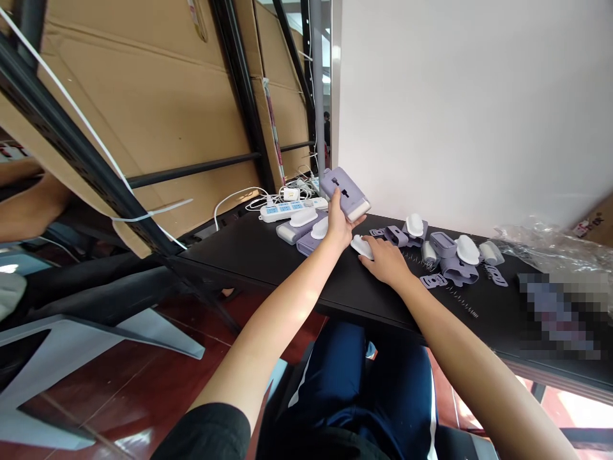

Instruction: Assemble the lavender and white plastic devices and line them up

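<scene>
Your left hand (339, 223) holds up a lilac plastic box with a pale end and two small black openings in its face (345, 191), above the black worktop (249, 252). That grip is closed around the box's near edge, thumb on the face; the fingers behind are mostly hidden. Your right hand (385, 259), just to the right and nearer, has a narrow grip, thumb and fingers around the right end of a small white plastic piece (360, 246), which they partly cover.

No lettering can be read on the lilac box. At the far right edge, a brown cardboard box (598, 220) is cut off, its dark and red marks too small to read. A pixelated patch (558, 316) on the right of the worktop hides what lies there, near crumpled clear plastic wrap (550, 246).

Left of your hands sit more lilac boxes (287, 233) with white oval pieces (302, 218) on top, one partly behind your left wrist. Beyond them is a white power strip with blue sockets (287, 209) and tangled white cables. To the right lie lilac shells (443, 243), flat lilac cut-out plates (433, 281) and thin metal springs (462, 301). At the far left, another person's forearm (33, 198) is cut off by the edge.
</scene>
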{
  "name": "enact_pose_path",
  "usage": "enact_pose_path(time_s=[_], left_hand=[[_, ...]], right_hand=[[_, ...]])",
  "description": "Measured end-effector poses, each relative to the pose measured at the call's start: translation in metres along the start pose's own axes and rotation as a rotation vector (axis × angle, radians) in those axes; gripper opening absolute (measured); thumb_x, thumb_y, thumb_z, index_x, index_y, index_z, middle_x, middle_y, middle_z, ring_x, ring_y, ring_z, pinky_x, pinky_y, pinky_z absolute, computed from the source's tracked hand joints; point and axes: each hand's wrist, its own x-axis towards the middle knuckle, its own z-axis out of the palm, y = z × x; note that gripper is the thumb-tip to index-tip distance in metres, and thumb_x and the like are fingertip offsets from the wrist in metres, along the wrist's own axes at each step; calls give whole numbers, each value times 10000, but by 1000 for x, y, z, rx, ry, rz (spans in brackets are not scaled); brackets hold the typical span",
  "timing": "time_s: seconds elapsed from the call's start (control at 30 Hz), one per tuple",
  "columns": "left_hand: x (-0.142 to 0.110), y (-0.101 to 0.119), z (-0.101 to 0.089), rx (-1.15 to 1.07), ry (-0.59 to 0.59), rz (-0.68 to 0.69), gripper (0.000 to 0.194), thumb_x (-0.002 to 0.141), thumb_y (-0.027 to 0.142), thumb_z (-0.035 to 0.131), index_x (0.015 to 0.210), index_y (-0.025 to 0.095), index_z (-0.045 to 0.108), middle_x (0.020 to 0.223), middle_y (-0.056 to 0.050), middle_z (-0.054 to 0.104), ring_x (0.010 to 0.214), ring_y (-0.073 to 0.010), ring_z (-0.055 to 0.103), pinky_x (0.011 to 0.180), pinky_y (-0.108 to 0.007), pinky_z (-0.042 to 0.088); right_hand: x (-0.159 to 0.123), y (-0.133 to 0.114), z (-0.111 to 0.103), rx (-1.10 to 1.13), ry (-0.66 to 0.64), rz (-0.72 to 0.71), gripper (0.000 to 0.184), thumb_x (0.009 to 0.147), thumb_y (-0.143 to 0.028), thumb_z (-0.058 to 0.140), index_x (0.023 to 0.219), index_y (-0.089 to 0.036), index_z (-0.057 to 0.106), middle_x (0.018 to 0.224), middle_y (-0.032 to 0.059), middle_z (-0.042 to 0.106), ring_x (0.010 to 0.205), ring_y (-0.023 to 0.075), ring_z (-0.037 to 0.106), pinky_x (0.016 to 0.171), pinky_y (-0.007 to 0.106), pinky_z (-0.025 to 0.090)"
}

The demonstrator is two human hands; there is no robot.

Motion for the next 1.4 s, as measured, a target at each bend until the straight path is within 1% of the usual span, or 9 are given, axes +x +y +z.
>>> enact_pose_path(time_s=[0.37,0.57,0.67,0.8,0.93,1.03,1.13,1.27,1.4], left_hand=[[-1,-13,-1,260,-116,101,657,824,685,678,1334,281,590,1092,-50,719,784,-184,719,566,-251,544],[-8,-11,1,191,-263,-45,620,954,677,445,1304,200,630,1101,-99,742,826,-226,725,554,-281,562],[-6,-8,0,77,-321,-102,695,977,708,307,1313,192,628,1091,-119,752,844,-242,723,545,-285,558],[-2,-5,-2,-41,-287,-138,674,1020,649,217,1303,192,624,1065,-117,753,806,-216,708,543,-267,533],[-2,-2,-2,-79,-297,-139,689,995,694,271,1262,184,649,1044,-119,748,803,-214,703,554,-263,524],[-6,-3,-2,-47,-333,-113,746,938,779,326,1214,180,673,976,-110,743,825,-237,711,654,-336,590],[-12,-9,0,71,-390,-103,724,930,776,379,1182,174,695,984,-114,749,884,-256,723,700,-354,609],[-25,-24,6,236,-523,-143,674,966,715,401,1230,174,702,1083,-126,759,978,-273,725,763,-362,617],[-38,-37,8,327,-614,-137,582,962,651,512,1376,258,626,1219,-89,738,1058,-276,712,838,-383,614]], right_hand=[[-3,25,-18,-61,-46,197,481,950,-338,545,1403,-178,540,1269,167,670,1168,345,631,944,438,469],[-4,25,-16,2,-135,178,633,923,-418,601,1489,-162,479,1403,202,569,1296,381,542,1016,466,443],[-4,22,-9,-11,-151,141,540,946,-515,562,1368,-179,583,1346,194,594,1270,394,547,994,491,444],[-4,22,-5,30,-98,109,407,918,-371,607,1281,-190,567,1235,150,668,1155,348,617,929,448,457],[-2,31,-11,243,74,215,369,857,-334,655,1186,-229,526,1201,117,667,1059,306,645,847,392,462],[2,40,-19,472,331,376,437,845,-497,664,1150,-242,483,1164,104,652,1000,287,645,827,391,465],[6,44,-25,776,529,389,508,798,-593,693,1092,-252,458,1109,67,630,975,240,637,852,374,479],[7,38,-29,1081,576,304,541,775,-584,728,1109,-265,445,1050,28,627,967,202,643,846,345,509],[3,31,-33,1146,615,253,571,812,-539,711,1238,-276,437,1079,23,642,943,182,651,825,333,522]])
